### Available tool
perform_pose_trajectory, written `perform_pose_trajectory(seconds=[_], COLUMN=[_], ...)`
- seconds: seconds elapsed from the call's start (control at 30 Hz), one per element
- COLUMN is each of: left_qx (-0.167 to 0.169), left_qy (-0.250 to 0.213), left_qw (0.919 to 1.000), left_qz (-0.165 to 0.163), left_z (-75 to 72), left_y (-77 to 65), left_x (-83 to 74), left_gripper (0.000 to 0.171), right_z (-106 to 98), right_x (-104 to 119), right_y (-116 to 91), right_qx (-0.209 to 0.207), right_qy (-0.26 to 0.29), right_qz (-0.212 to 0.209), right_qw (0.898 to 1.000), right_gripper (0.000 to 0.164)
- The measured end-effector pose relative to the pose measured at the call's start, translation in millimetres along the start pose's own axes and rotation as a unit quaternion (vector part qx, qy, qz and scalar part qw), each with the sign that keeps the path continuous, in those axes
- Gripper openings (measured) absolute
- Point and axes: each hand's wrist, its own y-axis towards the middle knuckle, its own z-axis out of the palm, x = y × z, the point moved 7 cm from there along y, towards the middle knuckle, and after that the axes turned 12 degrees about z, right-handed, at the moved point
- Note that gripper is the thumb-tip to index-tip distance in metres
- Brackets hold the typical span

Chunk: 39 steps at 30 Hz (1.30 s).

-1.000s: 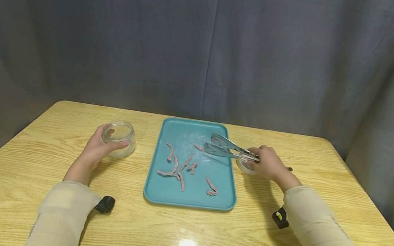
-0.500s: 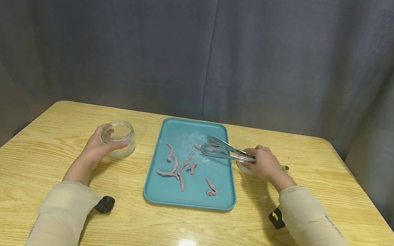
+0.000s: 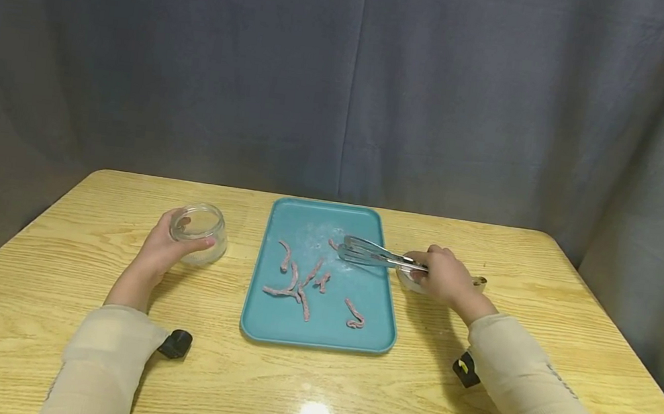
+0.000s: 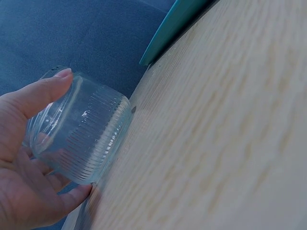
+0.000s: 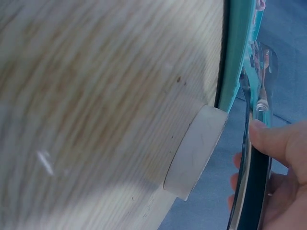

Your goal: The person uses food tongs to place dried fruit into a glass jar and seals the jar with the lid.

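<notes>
On the left my left hand [image 3: 164, 247] grips a clear glass jar [image 4: 84, 127] with ribbed sides, thumb on one side and fingers round the other. The jar stands upright on the table, its mouth uncovered. My right hand [image 3: 446, 274] holds metal tongs [image 3: 366, 251], thumb on the dark handle in the right wrist view. Their slotted heads are close together over the right part of the teal tray [image 3: 318, 337], overlapping the end of a pinkish strip [image 3: 333, 244]. Several more thin, twisted pinkish strips, such as a curled strip [image 3: 355, 314], lie on the tray.
A low, round white piece [image 5: 196, 151] sits on the table right of the tray, partly under my right hand. White powder [image 3: 323, 233] dusts the tray's far half. Behind the wooden table [image 3: 228, 385] hangs a grey curtain [image 3: 344, 87].
My right hand has moved slightly left with the tongs, and the tongs' heads have come closer together over the far strip. My left hand and the jar have stayed in place.
</notes>
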Motion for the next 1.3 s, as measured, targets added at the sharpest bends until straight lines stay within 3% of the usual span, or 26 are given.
perform_pose_trajectory(seconds=[0.6,1.3], left_qx=[0.002,-0.003], left_qy=[0.001,-0.004], left_qw=[1.0000,1.0000], left_qz=[-0.003,-0.003], left_z=[0.0,0.9], left_y=[1.0,0.5], left_x=[1.2,4.1], left_gripper=[0.098,0.101], right_z=[-4.8,-13.2], right_x=[2.8,11.2], right_y=[-6.4,-15.4], right_qx=[-0.062,-0.129], right_qy=[-0.013,-0.055], right_qz=[-0.023,-0.060], right_qw=[0.998,0.988], right_gripper=[0.028,0.031])
